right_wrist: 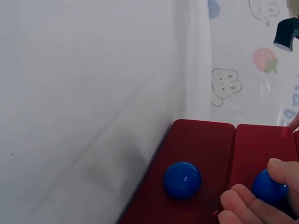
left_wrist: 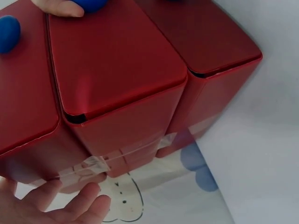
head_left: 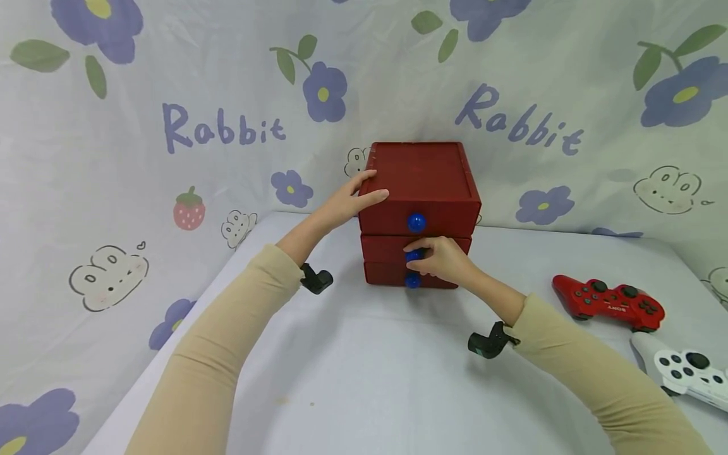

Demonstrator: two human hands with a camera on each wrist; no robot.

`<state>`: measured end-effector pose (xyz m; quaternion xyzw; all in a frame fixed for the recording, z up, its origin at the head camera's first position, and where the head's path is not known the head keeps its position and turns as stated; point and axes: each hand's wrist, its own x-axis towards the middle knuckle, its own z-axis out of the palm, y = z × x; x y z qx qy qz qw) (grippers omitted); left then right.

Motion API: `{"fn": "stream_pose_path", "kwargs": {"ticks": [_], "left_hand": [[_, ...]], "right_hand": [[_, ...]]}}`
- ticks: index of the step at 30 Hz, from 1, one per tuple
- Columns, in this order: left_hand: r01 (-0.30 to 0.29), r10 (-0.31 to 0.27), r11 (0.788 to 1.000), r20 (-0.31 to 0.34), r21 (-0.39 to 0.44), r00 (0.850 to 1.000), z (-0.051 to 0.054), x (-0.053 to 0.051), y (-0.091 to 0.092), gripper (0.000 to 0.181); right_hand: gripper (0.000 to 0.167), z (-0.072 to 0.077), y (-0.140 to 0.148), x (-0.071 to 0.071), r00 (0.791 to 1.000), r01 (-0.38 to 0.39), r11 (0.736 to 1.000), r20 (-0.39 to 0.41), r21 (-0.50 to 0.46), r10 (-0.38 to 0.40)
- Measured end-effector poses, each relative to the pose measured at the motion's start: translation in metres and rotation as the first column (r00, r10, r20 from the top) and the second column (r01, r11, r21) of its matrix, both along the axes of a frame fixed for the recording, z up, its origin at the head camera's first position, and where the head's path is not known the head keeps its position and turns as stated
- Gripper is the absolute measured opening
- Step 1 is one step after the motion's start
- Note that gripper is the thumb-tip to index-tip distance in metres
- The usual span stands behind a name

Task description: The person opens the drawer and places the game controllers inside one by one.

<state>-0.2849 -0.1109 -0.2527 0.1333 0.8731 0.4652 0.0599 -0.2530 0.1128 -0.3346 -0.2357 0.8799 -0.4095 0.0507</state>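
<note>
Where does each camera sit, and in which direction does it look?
Head: worn there, facing forward and down at the red drawer unit; left hand, right hand and both sleeves show.
Left wrist: worn there, facing the unit's side and drawer fronts; the left hand and part of the right show.
Right wrist: worn there, facing the drawer fronts; the right hand and a sliver of the left show.
Wrist views share the middle blue knob.
</note>
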Motion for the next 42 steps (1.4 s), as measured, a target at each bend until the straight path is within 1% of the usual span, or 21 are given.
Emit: {"fn": "stream_pose_path", "kwargs": {"ticks": [12, 18, 29, 42], "left_hand": [[-0.005, 0.005, 1.0, -0.009, -0.014, 1.0, 0.0, 0.0, -0.001, 0.072], [-0.005, 0.005, 1.0, -0.012, -0.013, 1.0, 0.0, 0.0, -0.001, 0.072], [-0.016, 0.016, 1.0, -0.017, -0.008, 1.0, -0.001, 0.0, -0.001, 0.071], [-0.017, 0.017, 1.0, -0.018, -0.003, 1.0, -0.002, 0.0, 0.0, 0.071]], "right_hand": [[0.032, 0.001, 0.0, 0.01, 1.0, -0.007, 1.0, 0.01, 0.005, 0.007], [0.034, 0.002, 0.0, 0.016, 1.0, -0.005, 1.0, 0.019, 0.008, 0.005], [0.033, 0.001, -0.001, 0.023, 1.0, 0.004, 1.0, 0.029, 0.012, -0.005], [0.034, -0.001, 0.001, 0.037, 1.0, -0.017, 1.0, 0.007, 0.0, 0.017]]}}
